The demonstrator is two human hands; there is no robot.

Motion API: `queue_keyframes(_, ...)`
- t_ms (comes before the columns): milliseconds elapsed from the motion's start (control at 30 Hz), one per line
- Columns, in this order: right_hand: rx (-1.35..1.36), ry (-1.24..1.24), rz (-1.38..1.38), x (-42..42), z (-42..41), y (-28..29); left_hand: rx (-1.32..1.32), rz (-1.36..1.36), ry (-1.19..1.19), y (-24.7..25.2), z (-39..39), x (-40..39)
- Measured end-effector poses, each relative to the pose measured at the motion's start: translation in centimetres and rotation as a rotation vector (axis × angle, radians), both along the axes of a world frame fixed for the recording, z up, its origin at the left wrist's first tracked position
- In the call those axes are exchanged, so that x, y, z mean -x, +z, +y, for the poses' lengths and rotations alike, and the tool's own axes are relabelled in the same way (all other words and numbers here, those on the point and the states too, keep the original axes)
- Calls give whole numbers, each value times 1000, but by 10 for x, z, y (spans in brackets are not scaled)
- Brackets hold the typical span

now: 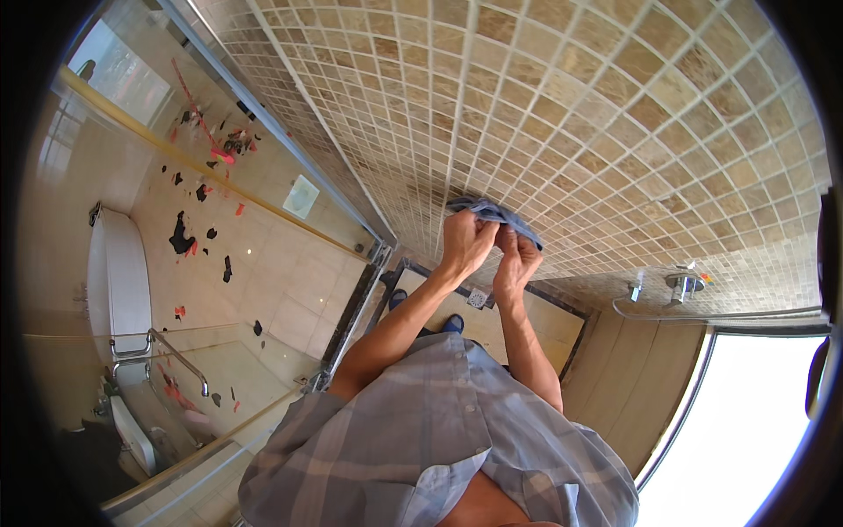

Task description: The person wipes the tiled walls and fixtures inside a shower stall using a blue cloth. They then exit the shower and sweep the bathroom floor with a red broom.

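Note:
Both my hands grip a folded blue-grey cloth (pixel 495 212) against the mosaic-tiled wall (pixel 560 132). My left hand (pixel 465 242) pinches its left part, with the fingers curled in. Close beside it, my right hand (pixel 517 265) holds the right part. The cloth lies across the tiles and appears to touch them; its underside is hidden. Below my hands are a slippered foot (pixel 453 323) and a square floor drain (pixel 477 298).
A chrome shower mixer (pixel 683 287) with a hose (pixel 658 319) is on the right wall. A glass door with a metal handle (pixel 178 359) stands at left. Beyond the glass, black and red scraps (pixel 181 234) litter the floor near a white bathtub (pixel 125 280). A bright window (pixel 724 421) is at lower right.

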State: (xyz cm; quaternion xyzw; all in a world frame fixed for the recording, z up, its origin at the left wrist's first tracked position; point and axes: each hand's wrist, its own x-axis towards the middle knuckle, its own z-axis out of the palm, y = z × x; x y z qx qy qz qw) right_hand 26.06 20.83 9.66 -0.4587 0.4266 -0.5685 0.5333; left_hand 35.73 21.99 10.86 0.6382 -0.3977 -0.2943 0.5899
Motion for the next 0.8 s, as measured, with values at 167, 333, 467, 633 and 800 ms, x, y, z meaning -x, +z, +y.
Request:
queue_keyframes(167,104,96,-112,-57,-3,68,244,33,3,69,4,-58)
queue_keyframes(333,106,298,-95,-117,-5,41,240,261,110,24,5,-121)
queue_keyframes(467,-78,223,-5,-121,-3,-45,83,284,146,-56,8,-124)
queue_keyframes(633,-25,107,83,-112,3,-25,-19,92,44,-18,14,-121)
queue_keyframes(800,141,221,-44,-172,5,69,323,213,114,58,14,-172)
